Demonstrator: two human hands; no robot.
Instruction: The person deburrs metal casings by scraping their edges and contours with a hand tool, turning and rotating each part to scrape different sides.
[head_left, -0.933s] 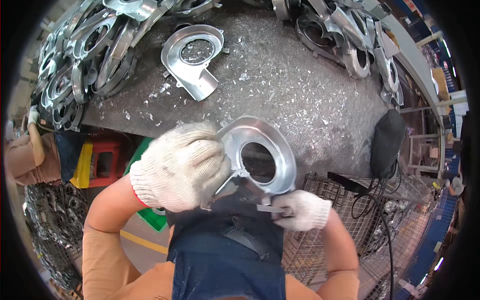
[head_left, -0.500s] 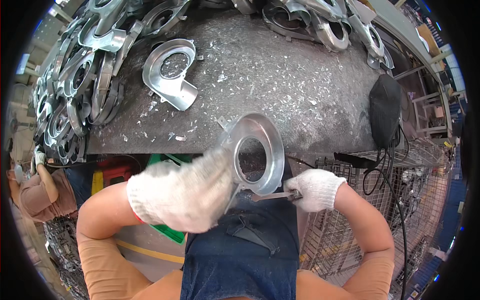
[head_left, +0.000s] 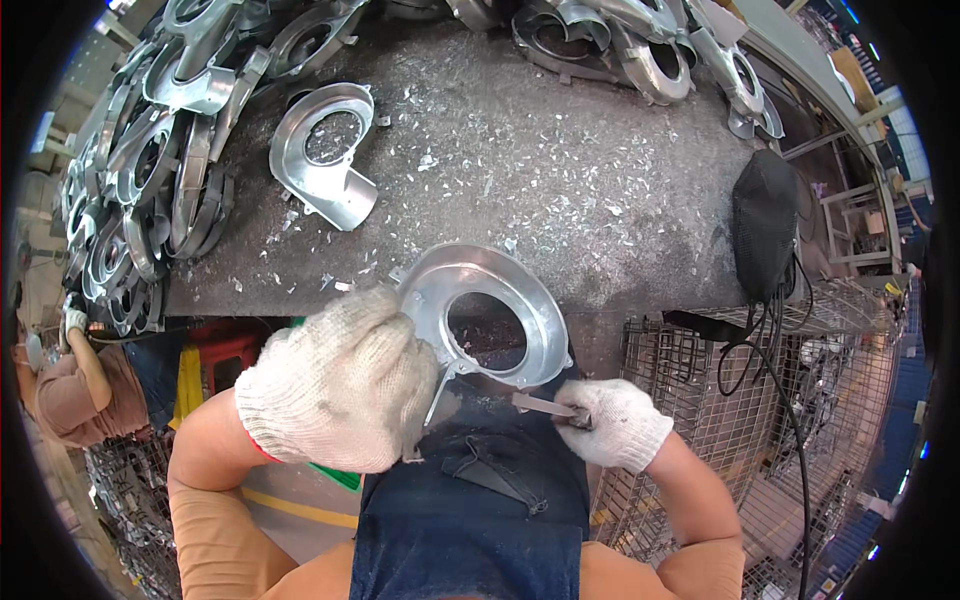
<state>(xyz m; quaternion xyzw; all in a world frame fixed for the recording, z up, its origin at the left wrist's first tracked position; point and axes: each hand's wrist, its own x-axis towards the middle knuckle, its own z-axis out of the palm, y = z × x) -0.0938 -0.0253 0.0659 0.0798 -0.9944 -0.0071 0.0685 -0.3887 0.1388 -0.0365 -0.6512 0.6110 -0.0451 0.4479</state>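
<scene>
The left hand (head_left: 335, 385) gripped the left side of a metal housing (head_left: 545, 330), fingers curled round it. The housing was at the near edge of the bench (head_left: 560, 190), above the apron (head_left: 470, 530). The right hand (head_left: 620, 425) was closed round a short flat tool (head_left: 543, 404), its tip pointing left, just below the housing's lower rim.

Compared with half a second earlier, the housing had been turned: its hole, then tall and narrow, showed rounder and wider. The left hand, blurred before, was seen sharply. The right hand sat lower and farther left in view, the tool with it.

The left fingertips were hidden, as was the housing's part behind that hand. The tool's grip end was covered by the right fingers; whether the tool touched the housing could not be told. A green box (head_left: 340, 477) was mostly concealed by the left arm. The pile of housings (head_left: 190, 90) was cut off above.
</scene>
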